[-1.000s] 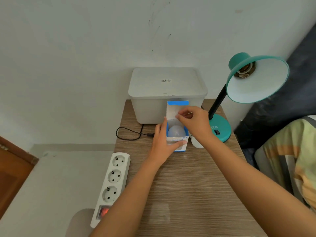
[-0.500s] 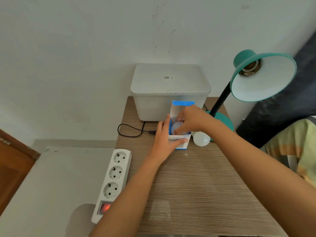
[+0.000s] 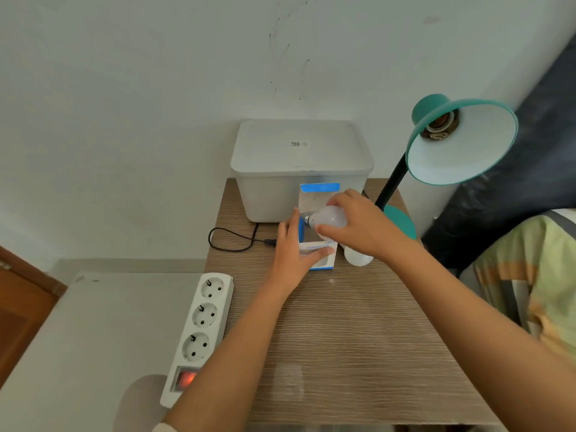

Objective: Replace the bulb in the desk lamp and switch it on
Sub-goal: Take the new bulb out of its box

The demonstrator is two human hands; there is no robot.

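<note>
Two hands were on the job mid-frame: left hand (image 3: 294, 254) pinned the bulb box (image 3: 321, 257) flat, right hand (image 3: 358, 224) clasped the new bulb (image 3: 327, 217) just above it, so lift it clear, screw cap first toward the empty socket (image 3: 439, 127) upper right.

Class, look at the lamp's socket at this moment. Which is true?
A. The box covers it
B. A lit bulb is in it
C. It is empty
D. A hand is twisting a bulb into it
C: the lamp socket shows bare, while the right hand holds the bulb over the box.
</note>
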